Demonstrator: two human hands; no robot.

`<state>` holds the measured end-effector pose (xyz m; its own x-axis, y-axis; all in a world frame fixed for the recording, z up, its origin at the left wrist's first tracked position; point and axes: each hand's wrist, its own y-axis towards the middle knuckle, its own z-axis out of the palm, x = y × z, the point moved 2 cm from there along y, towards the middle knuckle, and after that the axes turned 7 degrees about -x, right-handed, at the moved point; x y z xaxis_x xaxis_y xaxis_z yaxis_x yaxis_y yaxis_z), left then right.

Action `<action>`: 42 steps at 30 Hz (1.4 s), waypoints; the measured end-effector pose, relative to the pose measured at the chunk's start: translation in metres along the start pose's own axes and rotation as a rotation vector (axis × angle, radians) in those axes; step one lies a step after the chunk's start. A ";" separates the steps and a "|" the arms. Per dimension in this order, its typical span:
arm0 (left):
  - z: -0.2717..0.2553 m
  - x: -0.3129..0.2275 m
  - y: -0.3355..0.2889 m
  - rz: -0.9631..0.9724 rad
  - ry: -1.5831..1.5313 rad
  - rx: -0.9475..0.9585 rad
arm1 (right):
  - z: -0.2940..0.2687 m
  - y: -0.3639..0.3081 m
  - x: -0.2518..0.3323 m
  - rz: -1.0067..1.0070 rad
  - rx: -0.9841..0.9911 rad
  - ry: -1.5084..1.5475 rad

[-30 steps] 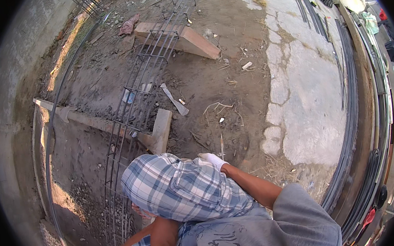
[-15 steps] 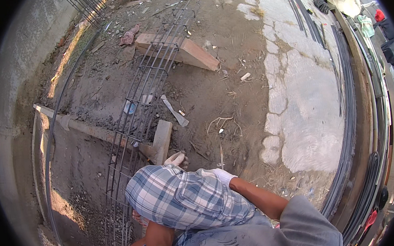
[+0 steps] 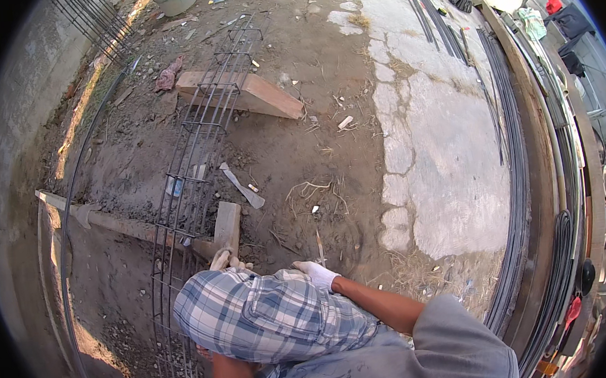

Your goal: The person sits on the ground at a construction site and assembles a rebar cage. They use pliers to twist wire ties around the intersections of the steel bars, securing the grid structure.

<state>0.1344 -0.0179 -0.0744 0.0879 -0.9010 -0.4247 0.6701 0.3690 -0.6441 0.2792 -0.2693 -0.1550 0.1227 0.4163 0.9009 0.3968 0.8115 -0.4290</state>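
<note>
While the long, open cage of dark steel bars (image 3: pixel 190 165) stretches over the brown dirt, a short, pale brown rectangular block (image 3: pixel 227 224) sits just right of it. Near the cage's right side, a pale shape partly hidden by the blue-and-white plaid trouser leg (image 3: pixel 276 307) may be the left hand (image 3: pixel 221 259); I cannot tell its fingers' state. Farther right of the cage is the white-gloved right hand (image 3: pixel 317 275); whether its fingers grip anything cannot be told. Under the cage's far part lies a reddish-brown slanted block (image 3: pixel 261 97).

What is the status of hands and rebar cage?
Right hand white-gloved, grip unclear. Left hand hard to make out. Rebar cage crosses over reddish plank. Plaid-covered leg blocks view.
</note>
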 end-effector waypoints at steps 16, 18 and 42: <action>0.125 -0.391 -0.362 1.254 0.319 -0.241 | -0.001 0.021 0.033 0.029 -0.129 -0.428; 0.144 -0.388 -0.364 1.299 0.223 -0.217 | -0.042 0.036 -0.058 0.036 -0.155 -0.158; -0.051 0.004 -0.331 0.955 -1.039 -0.505 | 0.066 0.059 0.349 0.081 0.109 1.075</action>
<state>-0.1250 -0.1319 0.1046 0.9495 0.0427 -0.3109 -0.2396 0.7383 -0.6305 0.2855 -0.0491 0.1294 0.8993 -0.0639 0.4326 0.2750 0.8519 -0.4457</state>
